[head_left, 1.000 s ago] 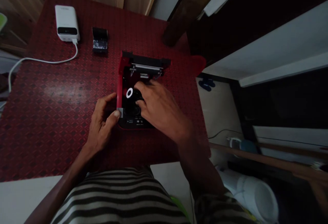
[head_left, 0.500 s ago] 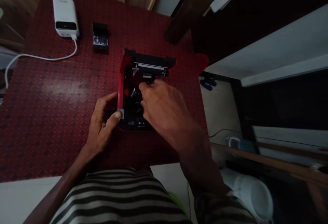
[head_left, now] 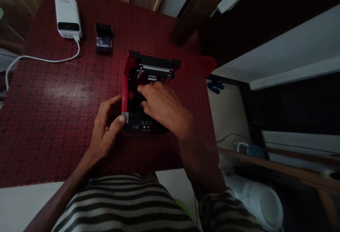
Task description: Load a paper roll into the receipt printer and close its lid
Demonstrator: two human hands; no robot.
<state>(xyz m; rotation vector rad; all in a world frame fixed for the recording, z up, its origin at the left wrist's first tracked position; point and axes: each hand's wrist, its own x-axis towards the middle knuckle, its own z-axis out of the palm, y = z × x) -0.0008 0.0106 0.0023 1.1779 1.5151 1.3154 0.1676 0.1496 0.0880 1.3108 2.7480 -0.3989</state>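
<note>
A red and black printer-like machine (head_left: 124,99) stands on the table with its lid raised at the back. Small buttons and white markings line its black front panel. My left hand (head_left: 106,125) steadies its front left corner, thumb on a grey patch (head_left: 126,117) and index finger against the red side wall. Inside the dark compartment, my right hand (head_left: 166,104) reaches down with bent fingers, index finger and thumb pointing left. Whatever lies between those fingertips is black and too dark to make out.
A white power bank (head_left: 67,14) with a white cable (head_left: 50,61) lies at the table's back left. Beside it sits a small black open case or cartridge (head_left: 104,38). A dark cylinder (head_left: 196,12) stands at the back right. The red patterned table (head_left: 47,129) ends at the right.
My right hand has moved slightly left inside the machine, uncovering more of the front panel. The shiny black surface near its fingertips is now mostly hidden. My left hand has stayed in place.
</note>
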